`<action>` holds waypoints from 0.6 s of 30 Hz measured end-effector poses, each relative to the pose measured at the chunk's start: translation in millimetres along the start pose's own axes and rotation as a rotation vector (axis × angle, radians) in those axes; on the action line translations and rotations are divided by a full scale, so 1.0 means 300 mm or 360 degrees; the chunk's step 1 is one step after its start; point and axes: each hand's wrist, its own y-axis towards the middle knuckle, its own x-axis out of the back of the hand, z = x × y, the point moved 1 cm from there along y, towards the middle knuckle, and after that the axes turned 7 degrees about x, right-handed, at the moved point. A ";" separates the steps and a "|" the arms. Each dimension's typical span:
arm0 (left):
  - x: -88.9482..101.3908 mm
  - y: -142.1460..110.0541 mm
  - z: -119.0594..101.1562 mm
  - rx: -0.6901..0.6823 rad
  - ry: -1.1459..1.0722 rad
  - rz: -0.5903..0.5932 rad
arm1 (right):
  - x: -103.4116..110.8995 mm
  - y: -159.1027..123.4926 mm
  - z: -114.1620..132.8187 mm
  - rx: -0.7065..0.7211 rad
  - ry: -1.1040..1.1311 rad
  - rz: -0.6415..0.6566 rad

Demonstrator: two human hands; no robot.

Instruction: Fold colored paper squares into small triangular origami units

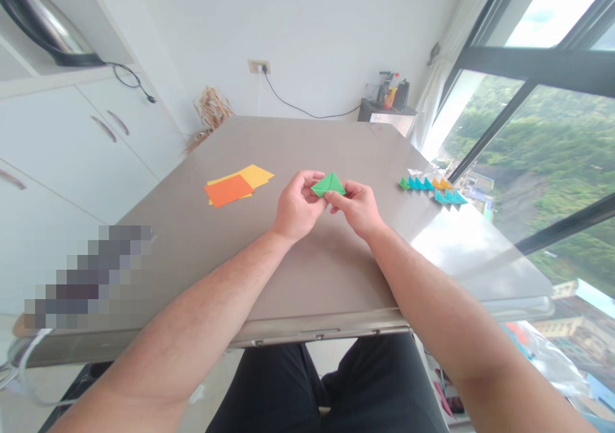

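Between my two hands, above the middle of the table, is a green folded paper (329,184) in a triangle shape with crease lines on its face. My left hand (298,205) grips its left side, fingers behind and thumb along the lower edge. My right hand (358,207) pinches the right side, with the thumb pressed on the lower front. Off to the left lie orange paper (229,191) and yellow paper (257,175) sheets, overlapping. Over on the right stand small folded paper boats in rows, among them blue boats (420,184), an orange boat (441,184) and a green boat (403,184).
The grey-brown table (307,141) reaches toward a white wall with a power outlet (259,66). A blurred-out object (91,276) lies at the left edge. White cabinets with a kettle (52,26) stand left. A window (542,125) is on the right, bottles (391,93) at the back.
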 end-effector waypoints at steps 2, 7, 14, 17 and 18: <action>-0.001 0.001 0.004 -0.0031 0.0017 0.0005 | 0.001 0.001 -0.006 0.0000 0.0003 0.0001; -0.003 -0.001 0.003 -0.0020 0.0047 -0.0024 | 0.001 0.001 -0.011 0.0011 0.0070 0.0007; 0.011 0.006 0.010 0.0147 -0.0023 -0.0019 | 0.001 0.001 -0.006 0.0011 0.0101 -0.0027; 0.023 0.013 0.007 0.0239 -0.0041 -0.0036 | 0.002 0.004 -0.013 0.0012 0.0129 -0.0053; 0.026 0.015 0.004 0.0257 -0.0056 -0.0046 | 0.002 0.004 -0.015 0.0012 0.0136 -0.0056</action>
